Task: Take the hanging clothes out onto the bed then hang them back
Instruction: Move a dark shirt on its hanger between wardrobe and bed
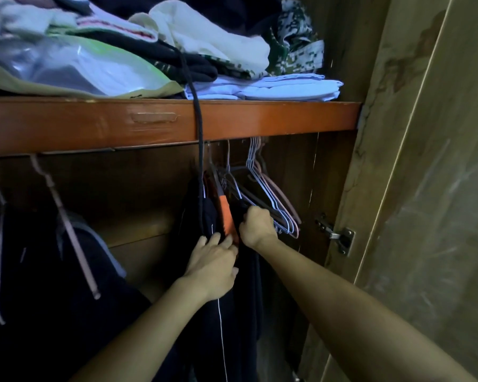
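Note:
Dark navy garments (218, 312) hang inside a wooden wardrobe, one with a thin white stripe and one with an orange band (226, 216) near the top. My left hand (214, 264) presses flat against the dark cloth, fingers spread. My right hand (257, 227) is closed around the lower bars of a bunch of wire hangers (271, 205) and the dark cloth beside them. The hanger hooks vanish behind the shelf edge, so the rail is hidden.
An orange-brown shelf (260, 119) crosses above, piled with folded clothes (260, 89) and a plastic bag (75, 67); a dark cord (198, 111) dangles over its edge. More dark clothes on hangers (39, 271) hang at left. The open door (425, 188) with a metal hinge (340, 235) stands at right.

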Action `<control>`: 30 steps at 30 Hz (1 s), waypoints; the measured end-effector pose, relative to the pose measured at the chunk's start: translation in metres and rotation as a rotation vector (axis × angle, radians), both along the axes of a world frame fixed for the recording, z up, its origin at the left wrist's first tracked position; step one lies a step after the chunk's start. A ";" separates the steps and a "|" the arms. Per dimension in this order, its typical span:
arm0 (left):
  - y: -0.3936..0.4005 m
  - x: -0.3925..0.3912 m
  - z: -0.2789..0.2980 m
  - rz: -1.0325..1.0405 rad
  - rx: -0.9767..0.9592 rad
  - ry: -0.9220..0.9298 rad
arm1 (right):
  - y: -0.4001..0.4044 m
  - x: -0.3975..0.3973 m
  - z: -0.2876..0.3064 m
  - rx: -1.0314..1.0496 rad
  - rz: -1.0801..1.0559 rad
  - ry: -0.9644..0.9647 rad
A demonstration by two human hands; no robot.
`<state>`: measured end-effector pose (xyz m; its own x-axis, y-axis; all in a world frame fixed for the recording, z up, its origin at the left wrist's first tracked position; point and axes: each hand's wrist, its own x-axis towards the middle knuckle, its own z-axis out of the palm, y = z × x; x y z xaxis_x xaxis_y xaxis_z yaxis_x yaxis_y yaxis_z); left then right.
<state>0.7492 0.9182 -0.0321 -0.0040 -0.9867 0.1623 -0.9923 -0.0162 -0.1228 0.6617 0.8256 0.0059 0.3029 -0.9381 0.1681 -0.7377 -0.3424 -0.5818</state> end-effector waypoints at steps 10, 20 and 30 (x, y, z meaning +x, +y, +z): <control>0.008 0.006 0.003 0.013 0.004 0.013 | 0.007 -0.032 0.014 -0.156 -0.131 -0.121; 0.012 0.010 0.004 0.038 -0.012 0.070 | 0.006 -0.044 0.054 -0.293 -0.074 0.005; -0.004 -0.010 -0.002 0.062 -0.070 0.186 | 0.009 -0.041 0.034 -0.248 -0.097 -0.050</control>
